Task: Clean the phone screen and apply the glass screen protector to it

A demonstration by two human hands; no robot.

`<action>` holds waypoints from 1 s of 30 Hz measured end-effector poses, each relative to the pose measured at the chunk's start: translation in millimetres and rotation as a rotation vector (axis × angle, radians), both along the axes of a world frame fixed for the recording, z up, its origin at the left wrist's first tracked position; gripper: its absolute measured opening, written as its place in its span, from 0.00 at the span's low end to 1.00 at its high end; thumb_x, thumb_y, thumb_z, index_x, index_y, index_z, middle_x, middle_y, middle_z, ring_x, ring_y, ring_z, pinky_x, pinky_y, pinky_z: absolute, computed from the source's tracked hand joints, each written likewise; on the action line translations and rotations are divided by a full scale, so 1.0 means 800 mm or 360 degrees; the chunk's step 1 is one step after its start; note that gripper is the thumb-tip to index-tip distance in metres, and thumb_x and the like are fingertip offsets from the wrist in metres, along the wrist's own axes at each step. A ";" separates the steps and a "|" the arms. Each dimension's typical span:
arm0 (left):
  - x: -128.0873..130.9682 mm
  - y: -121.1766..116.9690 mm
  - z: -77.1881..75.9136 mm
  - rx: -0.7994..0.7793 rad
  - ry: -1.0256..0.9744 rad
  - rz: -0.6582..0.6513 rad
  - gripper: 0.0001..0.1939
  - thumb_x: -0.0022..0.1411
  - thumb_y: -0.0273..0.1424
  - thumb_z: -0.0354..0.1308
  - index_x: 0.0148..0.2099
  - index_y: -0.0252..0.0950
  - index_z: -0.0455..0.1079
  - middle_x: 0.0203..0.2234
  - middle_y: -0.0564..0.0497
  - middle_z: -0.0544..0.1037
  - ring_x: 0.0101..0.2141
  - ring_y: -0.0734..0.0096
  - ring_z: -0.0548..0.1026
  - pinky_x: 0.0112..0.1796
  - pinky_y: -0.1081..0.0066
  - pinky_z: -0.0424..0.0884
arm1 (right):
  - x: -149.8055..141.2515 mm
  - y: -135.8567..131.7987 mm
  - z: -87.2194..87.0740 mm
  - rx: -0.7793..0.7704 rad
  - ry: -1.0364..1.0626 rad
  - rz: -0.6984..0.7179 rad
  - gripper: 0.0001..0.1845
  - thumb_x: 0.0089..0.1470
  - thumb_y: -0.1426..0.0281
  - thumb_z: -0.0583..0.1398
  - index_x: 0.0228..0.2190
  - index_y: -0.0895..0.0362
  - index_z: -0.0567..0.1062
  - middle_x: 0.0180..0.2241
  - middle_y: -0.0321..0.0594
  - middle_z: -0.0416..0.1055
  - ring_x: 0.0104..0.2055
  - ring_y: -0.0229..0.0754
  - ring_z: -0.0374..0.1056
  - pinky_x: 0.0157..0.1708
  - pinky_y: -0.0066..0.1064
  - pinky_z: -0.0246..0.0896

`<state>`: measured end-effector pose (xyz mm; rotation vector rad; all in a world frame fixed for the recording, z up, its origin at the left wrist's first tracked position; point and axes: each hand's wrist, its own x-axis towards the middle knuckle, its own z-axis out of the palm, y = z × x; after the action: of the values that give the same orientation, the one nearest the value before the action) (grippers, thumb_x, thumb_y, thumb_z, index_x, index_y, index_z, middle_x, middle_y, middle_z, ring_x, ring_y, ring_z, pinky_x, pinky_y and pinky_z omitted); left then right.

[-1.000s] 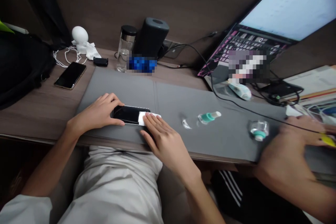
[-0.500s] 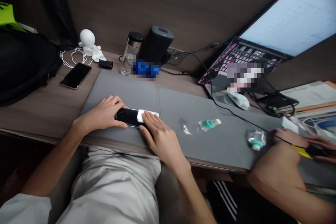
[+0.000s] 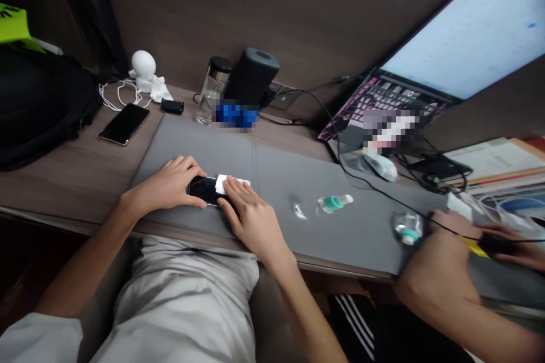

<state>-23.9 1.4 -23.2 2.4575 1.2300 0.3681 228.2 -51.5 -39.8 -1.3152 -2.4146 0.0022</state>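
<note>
A phone (image 3: 202, 189) with a dark screen lies flat on the grey desk mat (image 3: 289, 170). My left hand (image 3: 170, 184) holds its left end between the thumb, at the near edge, and the fingers, at the far edge. Over the phone's right part is a folded white wipe (image 3: 221, 183), pressed to the screen under the fingers of my right hand (image 3: 251, 212). That hand covers the phone's right end. To its right lie a clear cap (image 3: 299, 211) and a small clear spray bottle with a teal collar (image 3: 334, 202).
Behind the mat stand a glass bottle (image 3: 212, 91) and a dark speaker-like box (image 3: 253, 76). Another phone (image 3: 125, 123) and a black backpack (image 3: 42, 105) are left. At right, a co-worker's arm (image 3: 443, 272) rests near a second small bottle (image 3: 407, 228), a cable and a laptop (image 3: 383, 102).
My right hand has slid the wipe slightly left along the phone. My left hand keeps its hold. The view has shifted a little, so things at the right appear farther left.
</note>
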 end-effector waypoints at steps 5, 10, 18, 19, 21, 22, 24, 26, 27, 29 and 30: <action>0.004 0.000 -0.001 -0.0028 -0.0028 0.0018 0.32 0.64 0.53 0.67 0.61 0.39 0.69 0.57 0.44 0.72 0.57 0.51 0.69 0.59 0.57 0.64 | 0.006 -0.050 -0.008 0.0105 0.0011 0.0034 0.29 0.74 0.63 0.54 0.70 0.62 0.66 0.67 0.57 0.67 0.70 0.58 0.66 0.67 0.57 0.69; 0.003 0.003 -0.003 -0.0035 -0.0035 0.0002 0.31 0.65 0.53 0.66 0.60 0.39 0.69 0.56 0.44 0.72 0.56 0.50 0.69 0.59 0.56 0.64 | 0.003 -0.033 0.005 0.0005 -0.0020 0.0070 0.25 0.75 0.64 0.53 0.65 0.60 0.73 0.65 0.54 0.71 0.68 0.55 0.69 0.69 0.54 0.67; 0.002 0.001 -0.005 -0.0085 -0.0071 0.0022 0.34 0.62 0.52 0.69 0.61 0.39 0.69 0.57 0.44 0.71 0.57 0.51 0.68 0.60 0.57 0.63 | -0.018 -0.016 -0.004 0.0085 0.0060 0.0028 0.26 0.75 0.63 0.53 0.65 0.64 0.73 0.66 0.57 0.70 0.69 0.57 0.67 0.68 0.53 0.68; 0.002 0.000 -0.003 -0.0107 -0.0075 0.0030 0.34 0.61 0.53 0.70 0.61 0.39 0.69 0.58 0.44 0.71 0.58 0.51 0.68 0.61 0.57 0.63 | -0.016 -0.025 -0.005 0.0099 0.0056 0.0047 0.26 0.75 0.63 0.54 0.65 0.62 0.72 0.66 0.56 0.70 0.69 0.56 0.68 0.68 0.53 0.68; -0.002 -0.001 0.002 -0.0157 -0.0078 0.0020 0.35 0.62 0.53 0.69 0.63 0.39 0.69 0.59 0.44 0.70 0.59 0.50 0.67 0.62 0.57 0.62 | -0.012 -0.039 -0.005 0.0123 0.0019 0.0081 0.26 0.74 0.63 0.54 0.65 0.64 0.72 0.66 0.57 0.70 0.69 0.56 0.68 0.68 0.53 0.69; -0.006 -0.001 0.004 -0.0190 -0.0079 -0.0006 0.35 0.63 0.52 0.68 0.64 0.40 0.68 0.60 0.44 0.70 0.61 0.50 0.67 0.62 0.58 0.62 | -0.011 -0.043 -0.003 0.0133 -0.0002 0.0093 0.26 0.74 0.63 0.54 0.65 0.65 0.72 0.65 0.58 0.70 0.68 0.57 0.68 0.67 0.53 0.69; -0.016 0.000 0.008 -0.0264 -0.0087 -0.0111 0.34 0.66 0.49 0.66 0.68 0.42 0.65 0.63 0.45 0.69 0.64 0.52 0.65 0.63 0.59 0.61 | -0.011 -0.043 0.001 0.0138 -0.0025 0.0103 0.26 0.75 0.63 0.54 0.63 0.67 0.74 0.64 0.58 0.72 0.67 0.58 0.70 0.66 0.53 0.70; -0.025 0.003 0.010 -0.0337 -0.0116 -0.0211 0.32 0.69 0.43 0.64 0.71 0.44 0.62 0.66 0.46 0.69 0.67 0.55 0.64 0.64 0.62 0.60 | -0.018 -0.035 0.006 0.0116 -0.0017 0.0112 0.25 0.75 0.61 0.54 0.61 0.64 0.75 0.62 0.57 0.74 0.65 0.57 0.72 0.66 0.52 0.71; -0.029 0.004 0.009 -0.0334 -0.0129 -0.0208 0.33 0.70 0.42 0.64 0.72 0.43 0.61 0.66 0.46 0.69 0.68 0.56 0.63 0.65 0.63 0.59 | -0.023 -0.030 0.007 0.0104 -0.0004 0.0120 0.25 0.75 0.61 0.54 0.61 0.63 0.76 0.62 0.56 0.75 0.65 0.57 0.73 0.66 0.52 0.70; -0.033 0.007 0.008 -0.0297 -0.0104 -0.0176 0.37 0.69 0.40 0.64 0.75 0.41 0.57 0.67 0.44 0.69 0.68 0.55 0.63 0.64 0.64 0.59 | -0.038 -0.020 0.008 0.0086 0.0030 0.0151 0.26 0.75 0.59 0.54 0.61 0.63 0.76 0.62 0.56 0.75 0.65 0.56 0.73 0.67 0.51 0.68; -0.033 0.008 0.007 -0.0275 -0.0081 -0.0162 0.38 0.69 0.39 0.65 0.76 0.41 0.56 0.67 0.44 0.68 0.68 0.55 0.63 0.65 0.64 0.59 | -0.045 -0.016 0.008 0.0081 0.0048 0.0175 0.26 0.75 0.59 0.54 0.61 0.65 0.76 0.62 0.58 0.75 0.66 0.56 0.72 0.68 0.51 0.67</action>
<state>-50.4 7.4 -17.3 2.3376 1.0646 0.2821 191.9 -64.1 -33.5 -1.1506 -2.4421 -0.0090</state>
